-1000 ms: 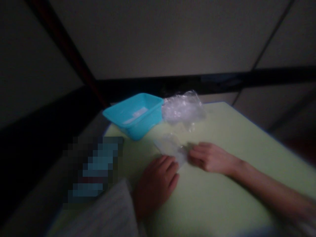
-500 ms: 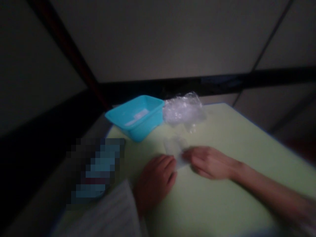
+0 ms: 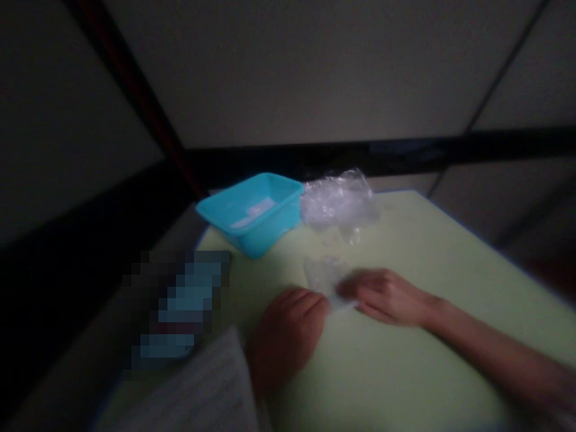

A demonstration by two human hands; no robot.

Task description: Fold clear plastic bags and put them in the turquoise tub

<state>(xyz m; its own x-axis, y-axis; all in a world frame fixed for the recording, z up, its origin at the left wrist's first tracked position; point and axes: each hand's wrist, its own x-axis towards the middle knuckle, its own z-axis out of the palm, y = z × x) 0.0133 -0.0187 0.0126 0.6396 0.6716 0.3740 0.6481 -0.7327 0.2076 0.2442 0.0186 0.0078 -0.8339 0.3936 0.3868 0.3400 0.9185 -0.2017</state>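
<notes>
Right hand (image 3: 387,295) pinches a small clear bag (image 3: 324,275) on the counter (image 3: 405,372), while left hand (image 3: 288,327), fingers pressed together, touches its near edge.

My left hand (image 3: 288,327) lies palm down on the tabletop (image 3: 387,384), knuckles up. Its fingers (image 3: 310,302) are loosely bent and point away from me and to the right. A grey sleeve (image 3: 202,384) covers that arm to the wrist. My right hand (image 3: 387,295) comes in from the right on a bare forearm (image 3: 495,354), turned on its side. Its fingertips (image 3: 347,290) are drawn together in a pinch just beside the left ones. Both hands are blurred.
</notes>
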